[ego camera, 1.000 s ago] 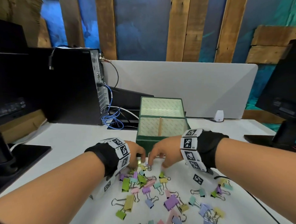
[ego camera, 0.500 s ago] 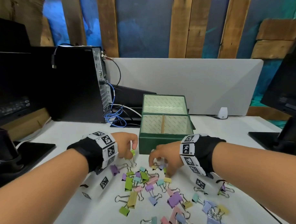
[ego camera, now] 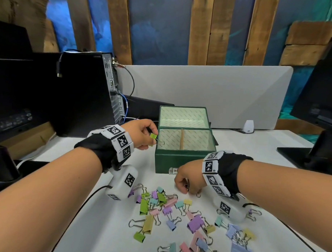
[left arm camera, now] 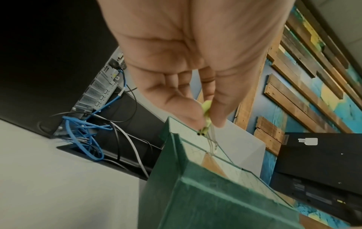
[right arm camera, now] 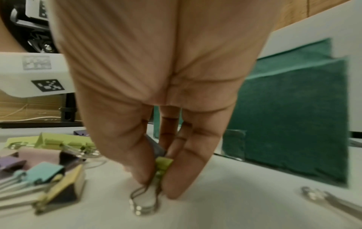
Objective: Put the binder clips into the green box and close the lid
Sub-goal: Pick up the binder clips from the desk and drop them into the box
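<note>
The green box (ego camera: 181,160) stands open mid-table, its lid (ego camera: 182,115) tilted up behind and a wooden divider (ego camera: 181,139) inside. My left hand (ego camera: 143,133) pinches a light green binder clip (ego camera: 153,136) (left arm camera: 206,115) at the box's left rim, its wire handles hanging over the edge. My right hand (ego camera: 184,179) is low on the table in front of the box and pinches a small green clip (right arm camera: 162,168) whose wire loops touch the surface. Several pastel binder clips (ego camera: 183,215) lie scattered on the white table nearer to me.
A black computer tower (ego camera: 70,93) with blue cables (left arm camera: 88,131) stands left of the box. A grey divider panel (ego camera: 207,94) runs behind it. A small white device (ego camera: 248,126) sits at the back right, and a monitor stand (ego camera: 309,154) is on the right.
My left hand rose from the clip pile with the light green clip and moved to the box's left rim. My right hand stayed low near the box front, closing on a small clip.
</note>
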